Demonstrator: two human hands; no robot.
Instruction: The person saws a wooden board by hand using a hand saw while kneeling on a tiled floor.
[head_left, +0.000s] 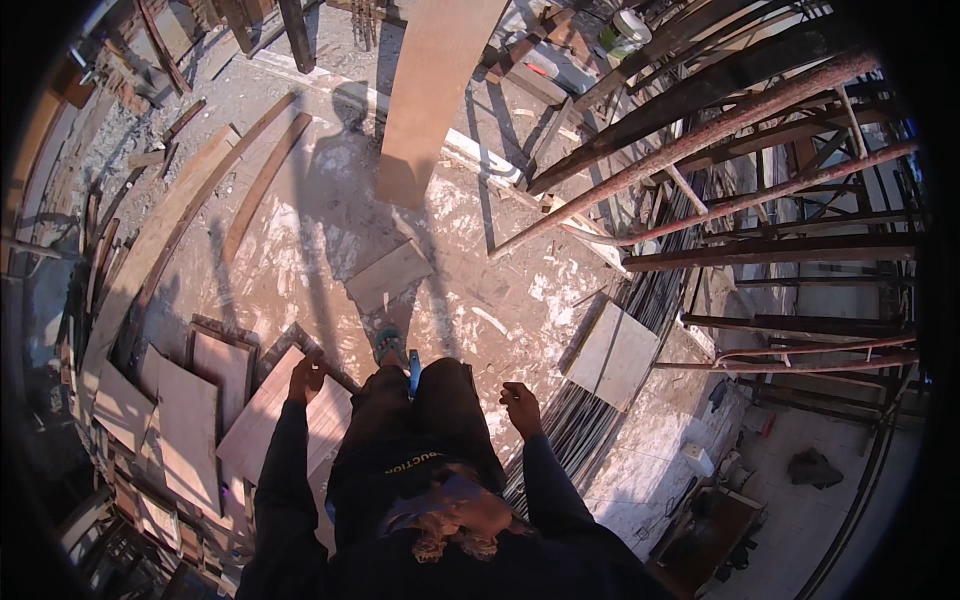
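Observation:
Beside my left thigh, my left hand [307, 377] hangs with loosely bent fingers apart, over pale plywood sheets [255, 431]; I see no object in it. My right hand [521, 408] hangs out by my right leg, fingers curled loosely apart and holding nothing, short of a bundle of long dark rods [540, 468] with a square board [610, 354] lying across it. A sandalled foot [389, 348] stands on the dusty floor, beside a narrow blue object [414, 372] that I cannot make out. A small board [387, 276] lies just ahead of my foot.
Long curved-looking planks [190, 210] and stacked panels [185, 430] fill the left. A wide plywood strip [428, 100] lies ahead. Leaning timber and rusty pole frames [770, 254] crowd the right, with a bucket [624, 36] behind them. Rubble [160, 120] borders the far left.

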